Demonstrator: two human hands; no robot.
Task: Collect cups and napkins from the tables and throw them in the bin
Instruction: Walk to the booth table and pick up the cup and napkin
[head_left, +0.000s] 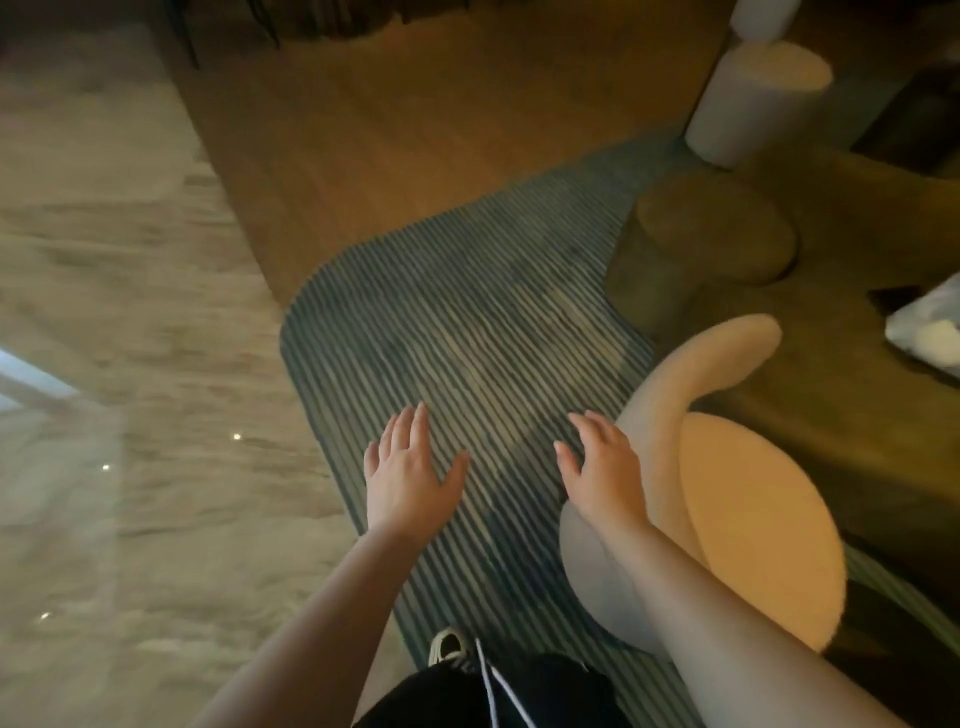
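Both my hands are stretched out in front of me over a striped blue-grey rug (467, 322), palms down and holding nothing. My left hand (408, 467) has its fingers straight and spread. My right hand (597, 467) has relaxed fingers and hovers just left of a cream chair (753, 525). No cup, napkin or bin can be made out; something pale and crumpled (924, 332) lies on the dark table (831, 374) at the right edge, too blurred to name.
A cream chair with a curved backrest stands at my right. Beyond it are an olive round stool (701, 249) and a white cylindrical stool (753, 98). Marble floor (130, 312) lies to the left, wooden floor (415, 104) ahead. My shoe (447, 647) shows below.
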